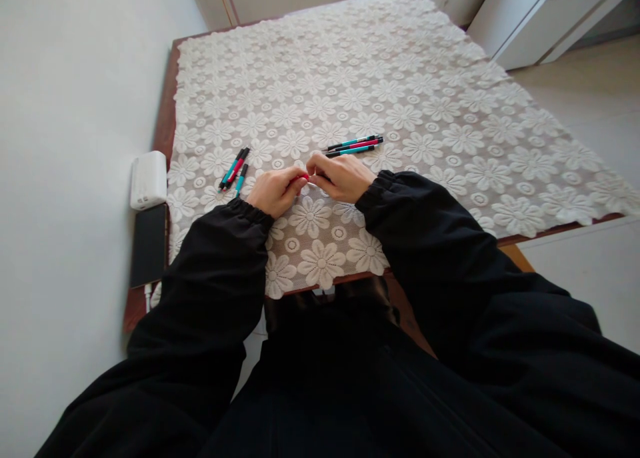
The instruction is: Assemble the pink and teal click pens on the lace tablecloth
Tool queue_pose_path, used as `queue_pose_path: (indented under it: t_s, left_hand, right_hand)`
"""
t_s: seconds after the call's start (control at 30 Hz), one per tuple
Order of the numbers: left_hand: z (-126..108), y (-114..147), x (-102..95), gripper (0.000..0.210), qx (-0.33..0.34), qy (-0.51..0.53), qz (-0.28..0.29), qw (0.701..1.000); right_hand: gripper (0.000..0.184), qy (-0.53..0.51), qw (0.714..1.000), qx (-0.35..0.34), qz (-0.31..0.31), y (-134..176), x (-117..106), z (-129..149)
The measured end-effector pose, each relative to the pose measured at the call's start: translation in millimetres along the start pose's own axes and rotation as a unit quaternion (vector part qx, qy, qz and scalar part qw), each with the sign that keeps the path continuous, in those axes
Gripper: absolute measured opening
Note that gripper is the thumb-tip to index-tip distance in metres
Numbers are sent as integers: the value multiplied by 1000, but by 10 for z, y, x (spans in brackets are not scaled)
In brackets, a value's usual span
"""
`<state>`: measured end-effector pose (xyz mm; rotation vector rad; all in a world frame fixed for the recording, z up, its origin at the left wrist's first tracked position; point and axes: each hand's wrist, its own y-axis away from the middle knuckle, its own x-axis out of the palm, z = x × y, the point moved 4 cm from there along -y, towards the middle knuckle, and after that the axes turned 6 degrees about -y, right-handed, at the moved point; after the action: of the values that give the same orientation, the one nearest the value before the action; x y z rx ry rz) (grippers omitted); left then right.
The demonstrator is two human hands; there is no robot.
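Observation:
My left hand [279, 190] is closed in a pinch around a red pen piece [304, 177], mostly hidden by the fingers. Close against it, my right hand [341, 177] has its thumb and fingertips pressed together at the same piece, where a thin whitish bit shows. What else the right fingers hold is hidden. Left of my left hand lie a red-and-black pen [239, 167], a teal-and-black pen [233, 166] and a shorter teal-and-black piece [241, 179]. Just beyond my right hand, teal and red pens [354, 143] lie side by side.
A lace tablecloth [320, 105] with white flowers covers the wooden table. At the left edge, by the wall, are a white block-shaped device [149, 179] and a dark flat device [149, 245] with a white cable [148, 297]. A white cabinet [530, 18] stands beyond the table at right.

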<state>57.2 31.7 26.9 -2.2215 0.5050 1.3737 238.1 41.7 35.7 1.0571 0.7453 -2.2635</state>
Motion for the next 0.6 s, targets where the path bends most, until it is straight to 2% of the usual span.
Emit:
queue_pose_path:
  t_s: [0.6]
  left_hand:
    - [4,-2,9,37,-2,-8,8,1000]
  right_hand:
    - [27,11,1000,-1,7,-10,19,-19]
